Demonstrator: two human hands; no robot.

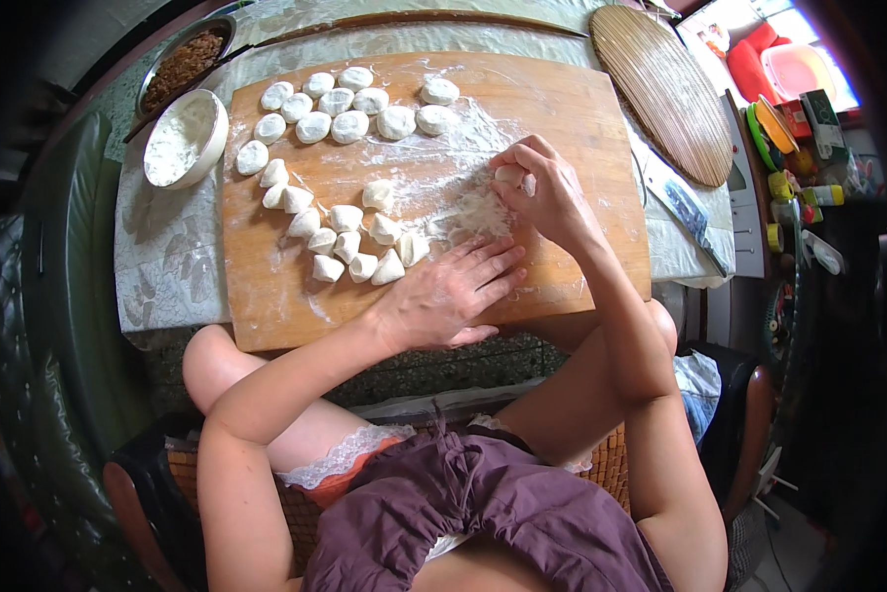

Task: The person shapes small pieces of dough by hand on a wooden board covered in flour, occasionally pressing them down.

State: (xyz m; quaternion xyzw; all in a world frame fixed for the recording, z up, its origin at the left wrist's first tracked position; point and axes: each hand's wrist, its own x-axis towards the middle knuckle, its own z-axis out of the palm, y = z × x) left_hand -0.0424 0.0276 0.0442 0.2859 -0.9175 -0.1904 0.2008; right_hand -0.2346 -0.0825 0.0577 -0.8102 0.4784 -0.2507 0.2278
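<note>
A wooden board [576, 274] dusted with white flour [465, 207] lies before me. My right hand [547, 185] pinches a small piece of dough [512, 175] between thumb and fingers, just above the floured patch. Palm down near the board's front edge rests my left hand [458, 288], fingers spread, holding nothing that I can see. To its left sit several cut dough pieces [347, 217], rough and uneven in shape. Flattened round dough discs [350, 126] stand in loose rows toward the board's far left.
Left of the board are a bowl of flour [184, 140] and a metal bowl of brown filling [191, 63]. A round slatted tray [662, 92] and a cleaver [676, 196] lie on the right. Along the back runs a long wooden stick [414, 18].
</note>
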